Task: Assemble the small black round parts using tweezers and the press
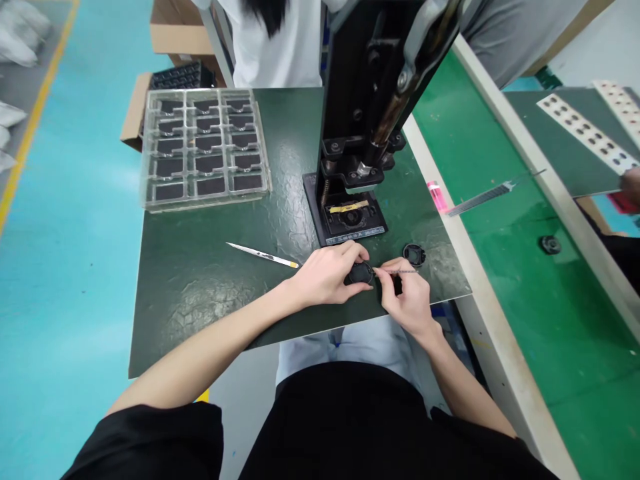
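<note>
left hand [325, 275] clamped on a small black round part [360, 272], pinning it to the dark green surface [200, 280] just in front of the press [370, 120]. right hand [407, 300] pinched shut on thin metal tweezers [400, 271], tips touching the part's right edge. hands close together, almost touching over the part. a second black round part [414, 254] sits just beside the right hand, near the surface edge. press fixture nest [351, 215] w/ a yellow strip across it is open, directly behind the hands. a white pick tool [263, 255] lies loose to the left, apart from the hands. clear tray [205, 150] of black parts at far left corner. risks, judged: tweezer tip slips off the part edge → scratches the part or jabs the left fingers, since they wrap right up to the contact pt. part is small, held by fingertips only; too much side force from tweezers could flick it out. second part is near the edge, right wrist could knock it off. whatever the tweezers grip is too small to tell. another person's hand [633, 183] w/ a sheet across the green belt [500, 267], well apart, no interference.
</note>
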The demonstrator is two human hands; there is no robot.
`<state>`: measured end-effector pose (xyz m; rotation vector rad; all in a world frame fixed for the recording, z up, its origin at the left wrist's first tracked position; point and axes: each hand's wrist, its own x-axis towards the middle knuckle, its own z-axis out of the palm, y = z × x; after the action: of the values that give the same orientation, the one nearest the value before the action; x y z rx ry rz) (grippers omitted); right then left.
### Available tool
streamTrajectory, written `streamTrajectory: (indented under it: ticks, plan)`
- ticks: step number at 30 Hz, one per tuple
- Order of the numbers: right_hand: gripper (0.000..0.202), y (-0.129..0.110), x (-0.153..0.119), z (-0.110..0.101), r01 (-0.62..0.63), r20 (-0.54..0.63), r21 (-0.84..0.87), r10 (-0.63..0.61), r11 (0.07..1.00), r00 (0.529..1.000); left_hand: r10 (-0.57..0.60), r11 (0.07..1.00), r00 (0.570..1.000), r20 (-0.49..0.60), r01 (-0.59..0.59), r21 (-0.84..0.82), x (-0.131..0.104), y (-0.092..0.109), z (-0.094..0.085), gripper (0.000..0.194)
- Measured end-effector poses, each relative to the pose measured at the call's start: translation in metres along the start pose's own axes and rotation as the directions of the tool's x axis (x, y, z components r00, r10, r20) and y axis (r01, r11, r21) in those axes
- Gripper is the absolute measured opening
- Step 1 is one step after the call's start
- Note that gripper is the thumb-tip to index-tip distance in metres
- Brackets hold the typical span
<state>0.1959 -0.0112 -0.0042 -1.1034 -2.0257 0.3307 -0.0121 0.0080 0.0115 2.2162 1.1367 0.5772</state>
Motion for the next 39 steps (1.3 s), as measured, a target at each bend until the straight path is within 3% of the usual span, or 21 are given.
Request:
streamTrajectory:
  ticks: [14, 18, 20, 22, 24, 25, 27, 29, 34, 39]
  plan:
    - [0.013, -0.003, 0.002, 0.005, 0.119, 0.082, -0.136, -0.108, 0.984, 0.991, -0.048, 0.995, 0.998, -0.044, 0.045, -0.084, -0.001, 0.002, 0.007, 0.037]
    - [0.016, -0.004, 0.003, 0.007, 0.043, 0.092, -0.044, -0.039, 0.998, 0.995, -0.058, 0.993, 0.996, -0.064, 0.051, -0.104, -0.001, 0.002, 0.009, 0.037]
    - [0.017, -0.004, 0.003, 0.002, -0.092, 0.002, 0.053, 0.092, 0.994, 0.996, -0.064, 0.992, 0.996, -0.063, 0.057, -0.115, -0.001, 0.003, 0.009, 0.039]
    - [0.016, -0.003, 0.003, -0.007, -0.212, -0.211, 0.123, 0.234, 0.969, 0.949, -0.070, 0.990, 0.996, -0.061, 0.062, -0.126, -0.001, 0.003, 0.009, 0.041]
    - [0.021, -0.001, 0.003, -0.020, -0.225, -0.357, 0.086, 0.241, 0.971, 0.902, -0.072, 0.990, 0.996, -0.061, 0.064, -0.129, -0.001, 0.003, 0.009, 0.042]
    - [0.026, 0.000, 0.004, -0.026, -0.185, -0.354, 0.018, 0.179, 0.983, 0.918, -0.074, 0.989, 0.995, -0.063, 0.065, -0.130, -0.001, 0.003, 0.009, 0.042]
    - [0.037, 0.001, 0.006, -0.035, -0.059, -0.224, -0.120, 0.031, 0.991, 0.974, -0.081, 0.989, 0.994, -0.068, 0.071, -0.132, -0.001, 0.003, 0.009, 0.042]
    - [0.043, 0.000, 0.007, -0.038, 0.007, -0.112, -0.142, -0.024, 0.990, 0.993, -0.090, 0.988, 0.993, -0.072, 0.080, -0.134, 0.000, 0.002, 0.010, 0.044]
    - [0.034, -0.006, 0.005, -0.031, -0.112, -0.088, 0.082, 0.119, 0.990, 0.989, -0.092, 0.987, 0.994, -0.065, 0.082, -0.139, 0.000, 0.001, 0.011, 0.045]
    - [0.024, -0.011, -0.001, -0.022, -0.294, -0.074, 0.277, 0.325, 0.915, 0.943, -0.087, 0.987, 0.994, -0.067, 0.078, -0.138, 0.000, 0.000, 0.011, 0.044]
